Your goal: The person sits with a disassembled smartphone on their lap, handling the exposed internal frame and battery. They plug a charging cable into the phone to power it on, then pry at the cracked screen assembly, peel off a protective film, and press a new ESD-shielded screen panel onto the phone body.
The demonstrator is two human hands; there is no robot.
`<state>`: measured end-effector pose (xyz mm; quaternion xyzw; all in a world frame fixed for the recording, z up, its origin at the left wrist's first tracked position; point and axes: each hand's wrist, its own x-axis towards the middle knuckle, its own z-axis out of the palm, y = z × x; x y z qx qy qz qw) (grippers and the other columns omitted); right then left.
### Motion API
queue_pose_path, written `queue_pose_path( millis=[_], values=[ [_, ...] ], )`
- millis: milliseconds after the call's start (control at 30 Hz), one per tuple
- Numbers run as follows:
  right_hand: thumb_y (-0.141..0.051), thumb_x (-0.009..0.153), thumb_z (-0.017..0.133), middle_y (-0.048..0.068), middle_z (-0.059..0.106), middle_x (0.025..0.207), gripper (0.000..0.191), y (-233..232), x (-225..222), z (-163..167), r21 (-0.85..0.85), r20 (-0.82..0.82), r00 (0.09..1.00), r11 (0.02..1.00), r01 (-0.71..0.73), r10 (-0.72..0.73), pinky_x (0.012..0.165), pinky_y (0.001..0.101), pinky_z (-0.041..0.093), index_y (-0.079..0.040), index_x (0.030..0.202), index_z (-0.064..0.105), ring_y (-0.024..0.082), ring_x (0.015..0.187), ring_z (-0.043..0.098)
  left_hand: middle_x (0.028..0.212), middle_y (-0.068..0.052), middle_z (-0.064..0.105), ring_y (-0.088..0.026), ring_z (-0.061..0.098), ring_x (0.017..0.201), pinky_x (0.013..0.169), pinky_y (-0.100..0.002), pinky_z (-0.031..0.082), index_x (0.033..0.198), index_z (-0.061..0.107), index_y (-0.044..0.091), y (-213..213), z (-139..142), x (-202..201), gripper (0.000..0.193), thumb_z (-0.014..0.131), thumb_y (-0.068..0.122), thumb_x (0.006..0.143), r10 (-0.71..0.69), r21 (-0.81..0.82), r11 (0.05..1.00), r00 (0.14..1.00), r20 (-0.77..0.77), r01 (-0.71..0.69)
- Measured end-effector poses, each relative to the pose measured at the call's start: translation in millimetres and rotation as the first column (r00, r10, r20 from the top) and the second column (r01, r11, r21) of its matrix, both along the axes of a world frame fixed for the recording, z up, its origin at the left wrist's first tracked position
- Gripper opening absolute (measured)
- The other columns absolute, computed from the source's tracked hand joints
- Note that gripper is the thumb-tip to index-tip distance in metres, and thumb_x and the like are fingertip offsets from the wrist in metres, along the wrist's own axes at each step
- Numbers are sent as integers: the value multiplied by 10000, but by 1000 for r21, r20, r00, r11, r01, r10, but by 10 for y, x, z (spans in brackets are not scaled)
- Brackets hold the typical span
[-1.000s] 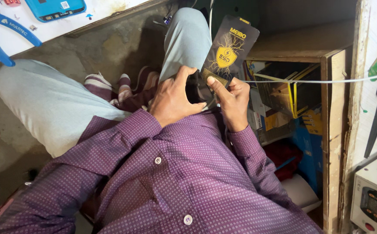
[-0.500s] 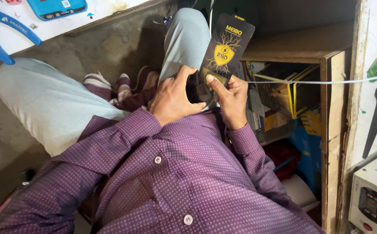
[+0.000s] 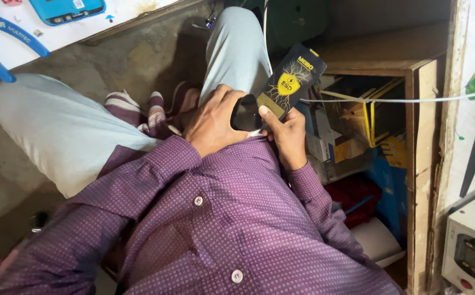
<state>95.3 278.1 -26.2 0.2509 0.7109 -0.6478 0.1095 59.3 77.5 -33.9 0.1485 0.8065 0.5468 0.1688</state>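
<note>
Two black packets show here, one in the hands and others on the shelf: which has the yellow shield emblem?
The black packet held up by the right hand, above the lap. The shelf boxes sit behind the white cord, untouched.

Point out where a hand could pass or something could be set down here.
Bare concrete floor lies between the white bench edge and the knee. The wooden shelf top looks free. The cubby beside the right hand is crammed with boxes.

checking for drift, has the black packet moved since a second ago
Yes, slightly. The black packet in the right hand has slid a little down and left against the wooden shelf edge.
</note>
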Motion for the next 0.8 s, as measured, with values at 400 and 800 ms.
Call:
queue_pose_path(
  millis=[400, 800],
  values=[
    [-78, 950, 750, 17, 677, 727, 115, 15, -36, -57, -64, -9, 1000, 998, 22, -22, 411, 218, 385, 7, 902, 689, 58, 458, 518, 1193, -163, 564, -376, 563, 1167, 1006, -454, 472, 1262, 602, 9, -35, -54, -30, 695, 880, 200, 655, -108, 10, 994, 993, -53, 108],
    [-62, 939, 739, 35, 682, 710, 79, 120, -120, -127, -112, 27, 999, 994, -20, 24, 388, 222, 373, 8, 939, 701, 73, 447, 529, 1195, -148, 565, -350, 577, 1163, 994, -432, 484, 1282, 592, 16, -55, -32, -55, 720, 884, 211, 653, -121, -14, 993, 992, -35, 120]
  ],
)
